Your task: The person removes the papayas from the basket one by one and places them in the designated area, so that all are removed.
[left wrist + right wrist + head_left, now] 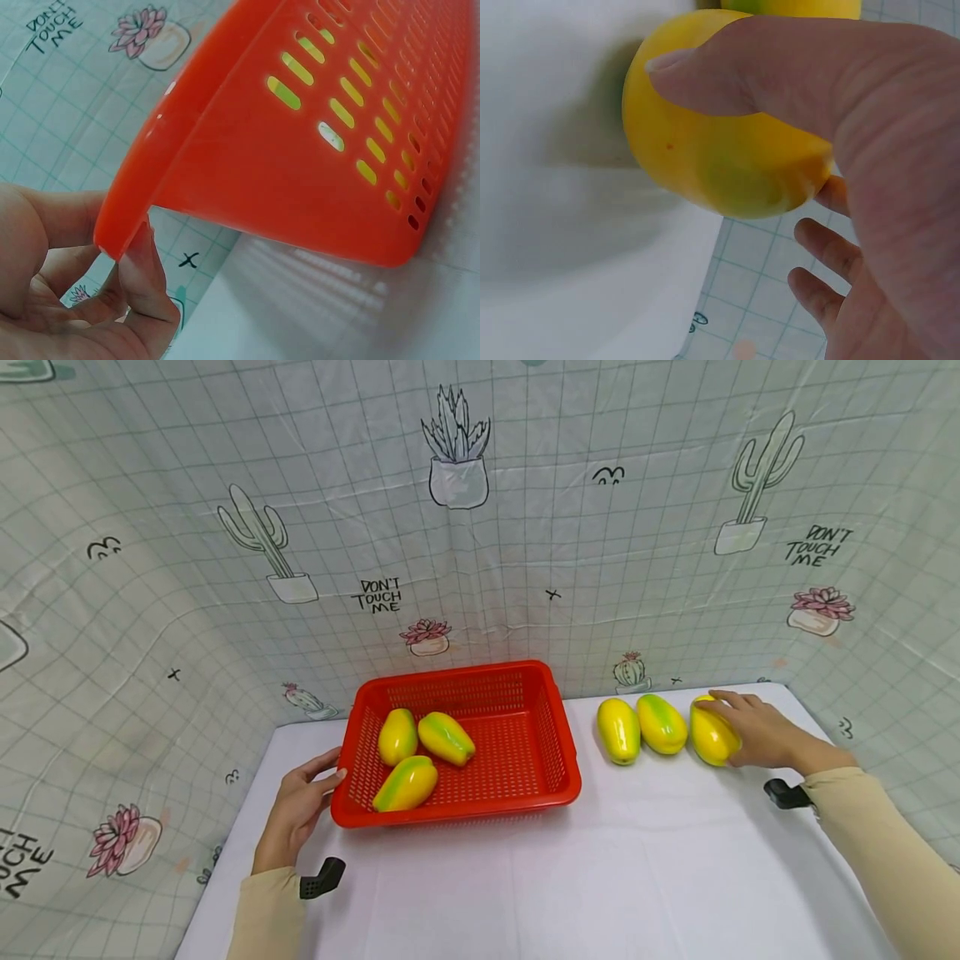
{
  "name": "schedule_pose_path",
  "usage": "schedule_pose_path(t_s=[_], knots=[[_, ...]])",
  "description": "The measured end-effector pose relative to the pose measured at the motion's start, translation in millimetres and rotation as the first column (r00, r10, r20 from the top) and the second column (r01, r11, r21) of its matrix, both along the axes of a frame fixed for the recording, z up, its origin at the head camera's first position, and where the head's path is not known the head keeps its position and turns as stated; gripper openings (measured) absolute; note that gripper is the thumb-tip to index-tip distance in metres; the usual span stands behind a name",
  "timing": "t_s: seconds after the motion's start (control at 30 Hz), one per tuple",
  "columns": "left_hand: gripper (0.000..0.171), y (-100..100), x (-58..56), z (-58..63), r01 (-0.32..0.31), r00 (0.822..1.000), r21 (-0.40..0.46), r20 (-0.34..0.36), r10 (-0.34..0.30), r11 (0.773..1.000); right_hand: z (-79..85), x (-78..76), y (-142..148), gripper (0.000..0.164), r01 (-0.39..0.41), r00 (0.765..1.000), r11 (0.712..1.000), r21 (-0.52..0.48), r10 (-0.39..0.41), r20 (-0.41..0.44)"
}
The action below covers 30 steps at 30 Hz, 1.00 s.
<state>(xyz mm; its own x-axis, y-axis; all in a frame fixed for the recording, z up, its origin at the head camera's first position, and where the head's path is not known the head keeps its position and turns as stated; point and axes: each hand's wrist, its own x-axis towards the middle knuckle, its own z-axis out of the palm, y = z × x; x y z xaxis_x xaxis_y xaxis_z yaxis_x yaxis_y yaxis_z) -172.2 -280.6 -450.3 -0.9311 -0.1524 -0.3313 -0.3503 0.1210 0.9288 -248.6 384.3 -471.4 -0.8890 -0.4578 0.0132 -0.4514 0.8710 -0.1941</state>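
Note:
My left hand (297, 803) grips the left rim of a red perforated plastic basket (555, 727). In the left wrist view, thumb and fingers pinch the rim (146, 169) from both sides. Three yellow-green papayas (405, 783) lie in the basket's left half. At the table's far right, my right hand (772, 733) holds another papaya (711, 735). The right wrist view has the thumb laid across this papaya (727, 161) and a fingertip at its far side; two other fingers stand off it. Whether it is lifted off the table I cannot tell.
Two more papayas (619, 732) (663, 725) lie side by side between the basket and my right hand. A white cloth covers the table (480, 893). Behind and at both sides hangs a checked curtain (510, 552) printed with cacti, close to the table's back edge.

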Motion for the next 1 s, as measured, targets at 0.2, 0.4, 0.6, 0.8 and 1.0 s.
schedule_pose_path(t_s=[0.2, 0.4, 0.6, 0.8, 1.0], knots=[[0.057, 0.2, -0.7, 0.8, -0.008, 1.000, -0.004, 0.003, 0.008, 1.000, 2.0, -0.9, -2.3, 0.090, 0.002, 1.000, 1.000, -0.001, -0.002, 0.028], [0.057, 0.3, -1.3, 0.7, -0.012, 1.000, -0.005, 0.007, 0.012, 1.000, 1.4, -2.1, -4.7, 0.091, 0.020, 0.996, 1.000, 0.000, -0.020, 0.088], [0.058, 0.1, -1.9, -0.2, -0.007, 1.000, 0.000, 0.002, 0.007, 1.000, -0.1, -2.9, -5.2, 0.094, 0.026, 0.992, 1.000, -0.002, -0.026, 0.122], [0.057, 0.3, -1.4, -0.4, -0.011, 1.000, 0.000, 0.007, 0.011, 1.000, -1.1, -5.4, -4.1, 0.099, 0.047, 0.986, 0.999, -0.007, -0.045, 0.163], [0.057, 0.9, -0.9, 0.1, -0.014, 1.000, 0.003, 0.004, 0.014, 1.000, -0.8, -5.7, -3.4, 0.100, 0.049, 0.984, 0.999, -0.017, -0.045, 0.172]])
